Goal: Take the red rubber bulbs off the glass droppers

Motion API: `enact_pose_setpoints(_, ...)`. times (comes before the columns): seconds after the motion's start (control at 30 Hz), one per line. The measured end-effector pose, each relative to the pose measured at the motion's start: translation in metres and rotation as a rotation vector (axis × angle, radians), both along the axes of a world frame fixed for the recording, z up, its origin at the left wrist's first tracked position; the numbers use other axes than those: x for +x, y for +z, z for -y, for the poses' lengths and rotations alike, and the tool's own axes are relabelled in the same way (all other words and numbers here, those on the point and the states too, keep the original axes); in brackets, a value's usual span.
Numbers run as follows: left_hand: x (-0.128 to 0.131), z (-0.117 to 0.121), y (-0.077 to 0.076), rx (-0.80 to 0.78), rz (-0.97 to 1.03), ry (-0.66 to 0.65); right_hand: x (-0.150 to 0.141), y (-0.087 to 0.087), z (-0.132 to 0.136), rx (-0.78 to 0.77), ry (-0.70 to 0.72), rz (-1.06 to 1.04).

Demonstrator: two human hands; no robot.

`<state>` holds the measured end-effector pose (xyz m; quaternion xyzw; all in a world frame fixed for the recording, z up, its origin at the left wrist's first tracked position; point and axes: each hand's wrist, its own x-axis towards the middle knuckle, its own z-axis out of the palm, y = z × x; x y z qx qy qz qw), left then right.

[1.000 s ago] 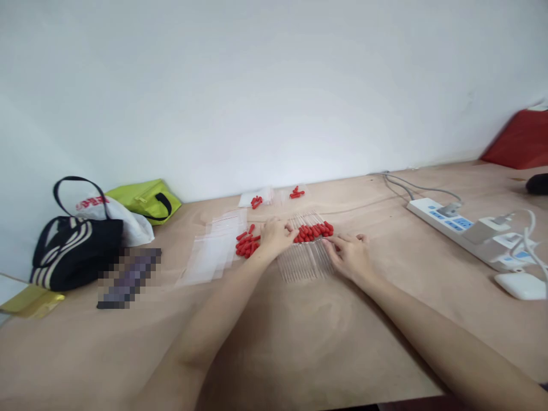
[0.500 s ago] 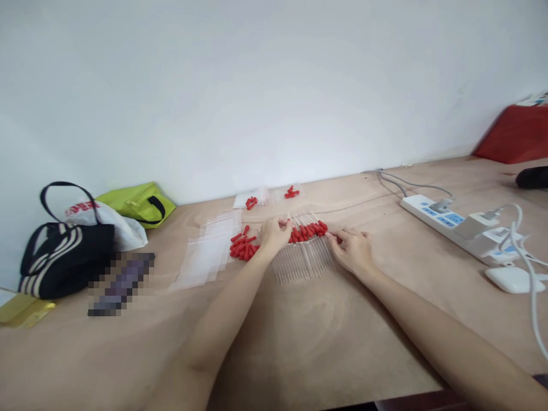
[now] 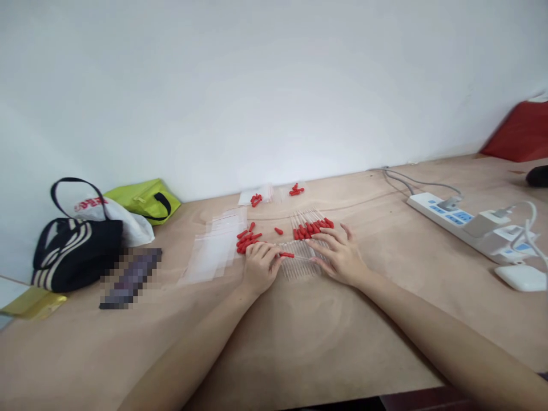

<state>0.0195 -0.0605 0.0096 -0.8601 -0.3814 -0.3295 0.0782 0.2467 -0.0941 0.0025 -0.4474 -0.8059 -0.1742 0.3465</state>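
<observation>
Between thumb and fingers, my left hand (image 3: 262, 264) pinches a dropper by its red rubber bulb (image 3: 286, 254). Its thin clear tube (image 3: 302, 258) points right, and the far end reaches the thumb of my right hand (image 3: 342, 257). Fingers apart, that right hand rests over the right end of a row of clear tubes (image 3: 297, 270) laid side by side. Several red-bulbed droppers (image 3: 310, 228) lie across the row, tubes pointing away from me. Beside my left hand is a pile of loose red bulbs (image 3: 246, 242). One single bulb (image 3: 278, 231) lies apart from it.
Overlapping clear zip bags (image 3: 212, 251) lie left of the pile. Two bags with red bulbs (image 3: 256, 200) (image 3: 296, 190) lie near the wall. A power strip (image 3: 449, 214) with cables and a white charger (image 3: 520, 277) is at right. Bags, including a black one (image 3: 81, 251), stand at left.
My left hand has come back toward me from the bulb row and now holds a dropper. My right hand has moved left over the tubes, fingers spreading. A single bulb now shows on the table.
</observation>
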Motion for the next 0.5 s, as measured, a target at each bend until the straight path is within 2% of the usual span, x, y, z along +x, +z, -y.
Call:
enact_pose_setpoints(0.23,0.003,0.002,-0.004,0.033,0.041,-0.033,-0.007,-0.008,-0.003,0.031,-0.005,0.001)
enact_pose_setpoints(0.5,0.008,0.007,-0.002,-0.068,0.001,-0.060,-0.012,-0.006,0.003,-0.044,0.003,0.002)
